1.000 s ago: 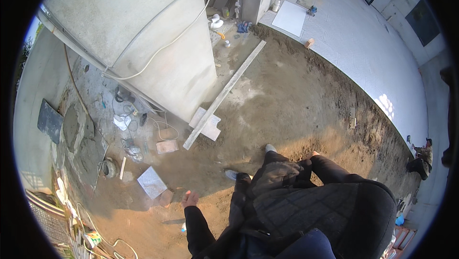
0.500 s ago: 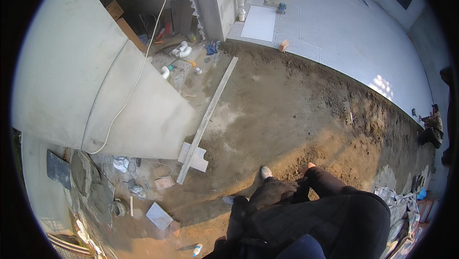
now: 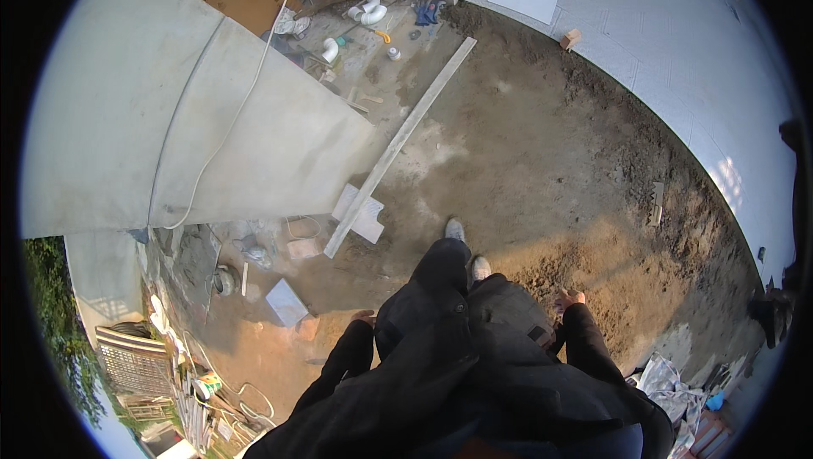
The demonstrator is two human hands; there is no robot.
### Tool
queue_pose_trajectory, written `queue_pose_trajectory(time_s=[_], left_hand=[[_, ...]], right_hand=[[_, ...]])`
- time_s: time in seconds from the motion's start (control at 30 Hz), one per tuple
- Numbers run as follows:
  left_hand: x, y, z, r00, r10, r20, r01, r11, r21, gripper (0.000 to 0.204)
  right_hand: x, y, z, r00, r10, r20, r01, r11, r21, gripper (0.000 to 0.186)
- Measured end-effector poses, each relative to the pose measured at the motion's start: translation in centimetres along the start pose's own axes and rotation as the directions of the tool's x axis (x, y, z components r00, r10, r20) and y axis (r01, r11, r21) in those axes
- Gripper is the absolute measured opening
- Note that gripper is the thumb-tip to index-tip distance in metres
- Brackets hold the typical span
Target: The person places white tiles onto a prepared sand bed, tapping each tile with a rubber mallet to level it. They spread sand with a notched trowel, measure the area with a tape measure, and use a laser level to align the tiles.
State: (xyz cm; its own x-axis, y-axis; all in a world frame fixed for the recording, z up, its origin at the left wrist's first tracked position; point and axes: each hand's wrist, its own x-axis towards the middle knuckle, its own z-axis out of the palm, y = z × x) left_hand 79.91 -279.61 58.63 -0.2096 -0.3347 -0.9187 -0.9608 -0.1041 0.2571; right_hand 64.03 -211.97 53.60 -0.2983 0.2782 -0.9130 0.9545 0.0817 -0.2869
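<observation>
My right hand (image 3: 569, 299) hangs at my side above the brown sand, its fingers apart and nothing in them. On the other side, my left hand (image 3: 364, 317) shows small past the dark sleeve, fingers loosely out, with nothing visible in it. My dusty shoes (image 3: 455, 229) stand on the damp grey-brown ground (image 3: 508, 154). Ahead and to the left lies a long straight board (image 3: 398, 150), its near end across a pale notched tile (image 3: 359, 213). A square grey tile (image 3: 287, 301) lies left of my left hand, against a reddish block (image 3: 308, 328).
Grey tiled floor (image 3: 652, 27) borders the dirt, with a wooden block (image 3: 571, 39) at its edge. White pipe fittings (image 3: 370, 10) lie near the concrete wall (image 3: 262, 129). A black bucket (image 3: 225, 279) stands left; crumpled sheeting (image 3: 669, 391) lies lower right. Another person (image 3: 772, 315) is at far right.
My view has swung right and down, and my body is now more upright over my feet. My left hand has come into sight; my right hand now hangs apart from my leg.
</observation>
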Motion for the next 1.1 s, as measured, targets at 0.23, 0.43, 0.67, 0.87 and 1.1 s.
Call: queue_pose_trajectory(time_s=[0.23,0.43,0.67,0.87,1.1], left_hand=[[6.2,15.9,2.6,0.995,0.042,0.087,-0.038,0.998,-0.048,0.045],[8.0,27.0,5.8,0.974,0.13,0.187,-0.051,0.924,-0.379,0.044],[7.3,33.4,11.6,1.0,0.0,-0.022,-0.011,0.86,-0.51,0.039],[6.7,43.2,11.4,0.883,0.415,-0.221,-0.466,0.836,-0.289,0.034],[23.7,67.8,7.5,0.692,0.571,-0.442,-0.674,0.731,-0.111,0.037]], right_hand=[[-2.7,7.5,-3.9,0.949,-0.275,-0.152,0.081,0.681,-0.728,0.051],[-1.2,3.2,-6.0,0.987,-0.078,-0.138,-0.024,0.79,-0.612,0.046],[6.6,-24.1,-6.9,0.983,0.149,-0.106,-0.181,0.877,-0.446,0.043],[11.1,-51.9,5.7,0.935,-0.335,0.113,0.323,0.68,-0.658,0.043],[7.2,-71.0,30.1,0.715,-0.459,0.528,0.675,0.65,-0.349,0.034]])
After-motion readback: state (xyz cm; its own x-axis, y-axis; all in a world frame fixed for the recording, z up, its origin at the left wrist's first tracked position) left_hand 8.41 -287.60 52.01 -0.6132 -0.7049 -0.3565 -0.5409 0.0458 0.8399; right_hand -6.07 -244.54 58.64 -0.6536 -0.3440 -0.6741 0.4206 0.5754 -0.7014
